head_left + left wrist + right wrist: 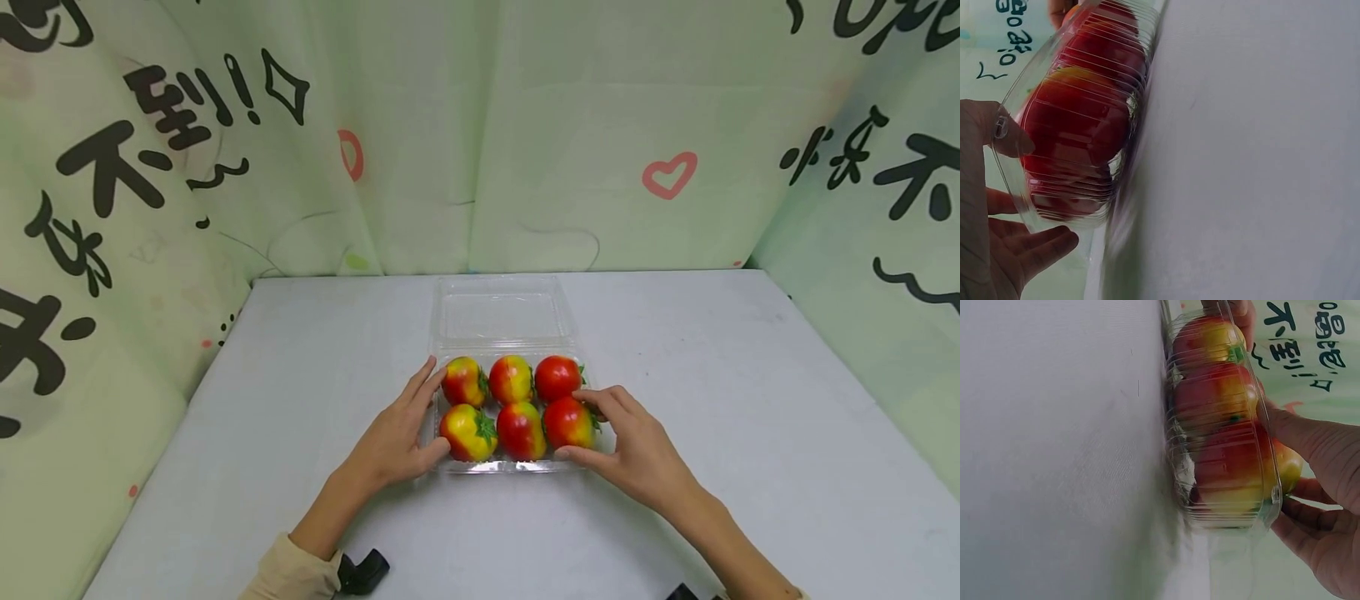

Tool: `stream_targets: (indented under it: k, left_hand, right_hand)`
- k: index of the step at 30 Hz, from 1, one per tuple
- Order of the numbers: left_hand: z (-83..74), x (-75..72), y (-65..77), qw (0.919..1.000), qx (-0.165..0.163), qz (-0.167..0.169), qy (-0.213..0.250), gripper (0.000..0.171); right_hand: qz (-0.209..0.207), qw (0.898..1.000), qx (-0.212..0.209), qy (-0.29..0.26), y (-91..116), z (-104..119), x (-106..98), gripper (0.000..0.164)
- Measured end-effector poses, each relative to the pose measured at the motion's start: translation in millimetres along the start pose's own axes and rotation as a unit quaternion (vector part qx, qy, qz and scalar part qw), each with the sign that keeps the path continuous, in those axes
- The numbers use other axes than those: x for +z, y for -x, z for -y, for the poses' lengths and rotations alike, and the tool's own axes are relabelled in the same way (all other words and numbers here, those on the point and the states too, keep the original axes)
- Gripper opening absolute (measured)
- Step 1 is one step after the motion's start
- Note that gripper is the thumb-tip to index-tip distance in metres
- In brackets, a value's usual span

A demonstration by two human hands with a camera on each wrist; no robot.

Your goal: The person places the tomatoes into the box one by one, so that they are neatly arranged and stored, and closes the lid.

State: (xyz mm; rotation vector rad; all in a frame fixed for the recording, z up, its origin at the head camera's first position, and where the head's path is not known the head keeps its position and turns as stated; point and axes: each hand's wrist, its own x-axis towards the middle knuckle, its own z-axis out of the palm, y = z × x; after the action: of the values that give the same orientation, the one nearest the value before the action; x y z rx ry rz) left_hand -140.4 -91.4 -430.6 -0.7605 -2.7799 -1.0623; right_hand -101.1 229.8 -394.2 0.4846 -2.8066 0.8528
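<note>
Red-and-yellow tomatoes with green stem leaves fill a clear plastic clamshell box (495, 467) in two rows of three. My right hand (637, 454) grips the front right tomato (567, 422), its thumb at the near side and its fingers curled over the far side. Along the box's left wall lies my left hand (397, 437), fingers mostly straight. Its thumb reaches over the rim beside the front left tomato (467, 433). The left wrist view shows that thumb (1013, 134) at the rim, with ribbed plastic in front of the tomatoes.
The box's clear lid (498, 312) lies folded back, away from me. A white table (675, 333) spreads under everything. Behind and at both sides hangs a pale green curtain (555, 125) with black lettering and red hearts.
</note>
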Motion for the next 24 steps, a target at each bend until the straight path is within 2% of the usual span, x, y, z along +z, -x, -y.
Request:
stream_targets:
  k: [4,14,18,24]
  left_hand:
    - [0.0,0.3,0.0,1.0000,0.002,-0.004,0.004,0.083]
    - [2.1,-7.1,-3.9,0.9999,0.005,-0.010,0.008,0.079]
    - [5.1,-8.9,-9.8,0.9988,-0.012,-0.011,0.045,0.074]
    - [14.6,-6.1,-20.2,0.9907,-0.060,-0.021,0.120,0.063]
  right_hand:
    - [0.004,1.000,0.002,-0.003,-3.5,-0.2,-4.9,0.071]
    - [-0.031,0.998,-0.049,-0.012,-16.0,-5.9,-11.9,0.063]
    - [-0.044,0.998,-0.053,-0.014,-23.8,-11.3,-12.1,0.057]
    - [-0.063,0.996,-0.045,-0.034,-38.3,-23.4,-13.0,0.044]
